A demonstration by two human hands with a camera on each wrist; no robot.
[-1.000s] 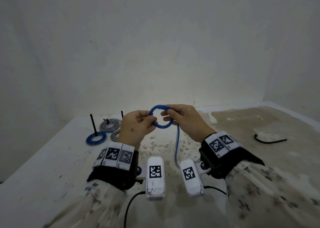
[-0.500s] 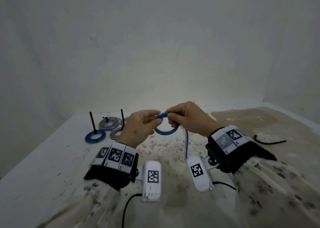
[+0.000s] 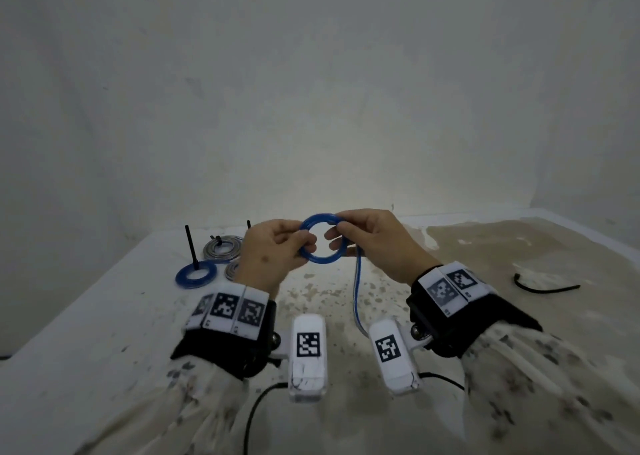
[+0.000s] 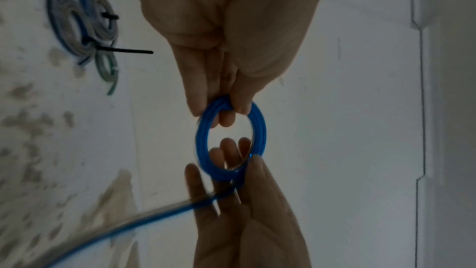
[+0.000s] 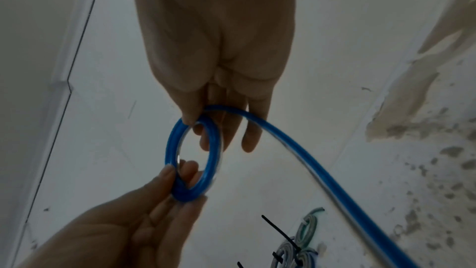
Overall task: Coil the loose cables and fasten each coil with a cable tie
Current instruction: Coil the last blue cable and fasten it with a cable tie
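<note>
A blue cable wound into a small ring, the blue coil point(image 3: 313, 258) point(image 4: 201, 140) point(image 5: 214, 150), hangs in the air above the table between both hands. My left hand point(image 3: 304, 247) point(image 4: 229, 107) pinches the coil's left side with thumb and fingers. My right hand point(image 3: 341, 228) point(image 5: 195, 117) pinches its upper right rim, with the other fingers stretched behind the ring. The loose blue tail point(image 3: 356, 292) point(image 5: 322, 170) point(image 4: 128, 219) drops from the right hand toward the table. A loose black cable tie point(image 3: 543, 286) lies on the table at the right.
Tied coils lie at the back left of the table point(image 3: 86, 333): a blue one point(image 3: 195, 276) with its black tie end standing up, and grey ones point(image 3: 223, 247) point(image 5: 296, 252) point(image 4: 77, 27). A pale wall rises close behind the table. The table's right half is stained brown.
Half a second ago the coil was tipped nearly flat between the hands. It now faces me again as a round ring. Both hands kept hold throughout.
</note>
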